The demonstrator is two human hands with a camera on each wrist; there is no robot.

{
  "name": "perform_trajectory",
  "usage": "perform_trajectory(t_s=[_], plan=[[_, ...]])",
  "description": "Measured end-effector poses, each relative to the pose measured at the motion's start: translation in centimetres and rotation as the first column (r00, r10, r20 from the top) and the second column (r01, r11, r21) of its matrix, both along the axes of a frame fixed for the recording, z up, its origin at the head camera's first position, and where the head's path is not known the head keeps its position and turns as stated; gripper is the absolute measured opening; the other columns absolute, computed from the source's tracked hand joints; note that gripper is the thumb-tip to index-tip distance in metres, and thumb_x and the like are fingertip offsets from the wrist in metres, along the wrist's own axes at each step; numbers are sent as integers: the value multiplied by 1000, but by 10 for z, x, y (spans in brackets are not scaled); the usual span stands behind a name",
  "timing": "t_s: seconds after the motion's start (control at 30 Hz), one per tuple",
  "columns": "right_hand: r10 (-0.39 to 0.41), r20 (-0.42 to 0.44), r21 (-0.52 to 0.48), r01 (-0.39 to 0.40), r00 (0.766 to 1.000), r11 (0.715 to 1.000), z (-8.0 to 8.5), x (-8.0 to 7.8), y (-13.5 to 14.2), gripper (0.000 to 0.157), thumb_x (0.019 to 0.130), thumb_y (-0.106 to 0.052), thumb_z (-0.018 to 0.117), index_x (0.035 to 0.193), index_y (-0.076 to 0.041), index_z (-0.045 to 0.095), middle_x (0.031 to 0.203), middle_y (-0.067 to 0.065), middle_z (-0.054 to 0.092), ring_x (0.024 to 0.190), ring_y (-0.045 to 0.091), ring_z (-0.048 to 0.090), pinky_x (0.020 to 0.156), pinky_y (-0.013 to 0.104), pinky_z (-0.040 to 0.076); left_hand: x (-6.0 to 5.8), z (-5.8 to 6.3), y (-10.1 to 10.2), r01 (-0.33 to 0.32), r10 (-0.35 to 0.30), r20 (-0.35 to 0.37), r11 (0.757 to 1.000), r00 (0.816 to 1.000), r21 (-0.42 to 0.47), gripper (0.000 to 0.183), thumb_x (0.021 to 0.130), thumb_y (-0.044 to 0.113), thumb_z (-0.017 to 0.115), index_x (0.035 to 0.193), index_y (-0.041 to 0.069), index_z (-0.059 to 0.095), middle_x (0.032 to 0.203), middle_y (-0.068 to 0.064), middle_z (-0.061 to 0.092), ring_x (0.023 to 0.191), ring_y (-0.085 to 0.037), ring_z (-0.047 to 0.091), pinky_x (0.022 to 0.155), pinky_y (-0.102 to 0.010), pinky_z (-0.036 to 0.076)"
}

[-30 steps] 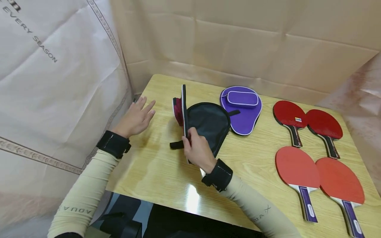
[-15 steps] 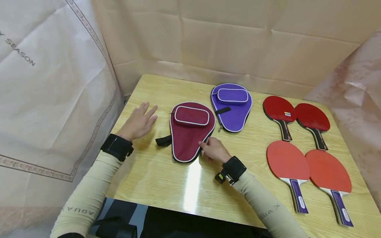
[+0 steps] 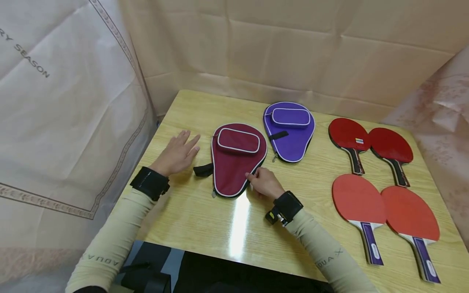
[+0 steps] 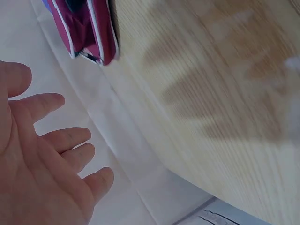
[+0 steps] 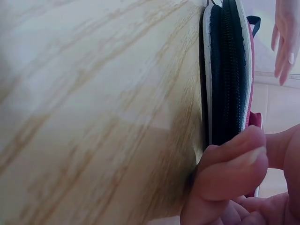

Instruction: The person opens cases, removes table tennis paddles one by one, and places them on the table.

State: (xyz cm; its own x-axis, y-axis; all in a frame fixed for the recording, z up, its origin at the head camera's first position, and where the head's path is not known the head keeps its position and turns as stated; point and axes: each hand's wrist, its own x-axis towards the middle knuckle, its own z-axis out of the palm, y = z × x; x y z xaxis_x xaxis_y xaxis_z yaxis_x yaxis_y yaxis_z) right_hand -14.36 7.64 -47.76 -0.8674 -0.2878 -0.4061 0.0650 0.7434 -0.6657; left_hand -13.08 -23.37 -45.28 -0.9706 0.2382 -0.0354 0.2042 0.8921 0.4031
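Observation:
A maroon table tennis bat case point(image 3: 236, 171) with white piping and a front pocket lies flat, pocket side up. At its lower right edge my right hand point(image 3: 266, 183) pinches the rim between thumb and curled fingers. The right wrist view shows the case's dark zipper point(image 5: 229, 70) beside those fingers point(image 5: 229, 173). My left hand point(image 3: 176, 154), its fingers spread and relaxed, is left of the case and holds nothing. Between that hand and the case sticks out a black strap point(image 3: 203, 170). The left wrist view has the left palm point(image 4: 42, 154) facing the camera.
Behind and right of the maroon case lies a purple bat case point(image 3: 293, 136). Two dark red bats point(image 3: 348, 132) point(image 3: 390, 144) and two lighter red bats point(image 3: 358, 197) point(image 3: 410, 211) occupy the right side of the wooden table point(image 3: 198, 219). Cloth sheets hang at the back and left.
The maroon case stood on edge over its black back side a second ago; my right hand has laid it flat, maroon side up. My left hand has barely moved.

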Motion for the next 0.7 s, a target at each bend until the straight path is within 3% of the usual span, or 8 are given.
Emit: perform_trajectory(t_s=[0.3,0.5,0.7], plan=[[-10,-3,-4,10,1000,1000,1,-2,9,41,100,-42,55,76,-8,54,54,4,57,41,15,52,40,26,39,1,-4,57,75,-74,31,996,997,-47,53,108,30,36,154,3,34,159,-28,23,151,-40,14,121,-57,14],[-11,-116,45,17,993,999,9,-10,20,42,99,-44,55,76,-9,57,56,1,55,48,14,52,44,27,40,8,-12,101,150,-146,65,986,987,-70,52,107,31,38,152,4,39,158,-28,27,150,-40,20,121,-54,18],[-18,-166,12,20,986,1000,18,-15,31,38,100,-39,56,77,-9,59,57,0,56,49,14,52,47,28,41,18,-27,119,157,-140,117,975,983,-159,53,108,36,35,154,9,37,159,-25,26,150,-38,19,122,-50,16]])
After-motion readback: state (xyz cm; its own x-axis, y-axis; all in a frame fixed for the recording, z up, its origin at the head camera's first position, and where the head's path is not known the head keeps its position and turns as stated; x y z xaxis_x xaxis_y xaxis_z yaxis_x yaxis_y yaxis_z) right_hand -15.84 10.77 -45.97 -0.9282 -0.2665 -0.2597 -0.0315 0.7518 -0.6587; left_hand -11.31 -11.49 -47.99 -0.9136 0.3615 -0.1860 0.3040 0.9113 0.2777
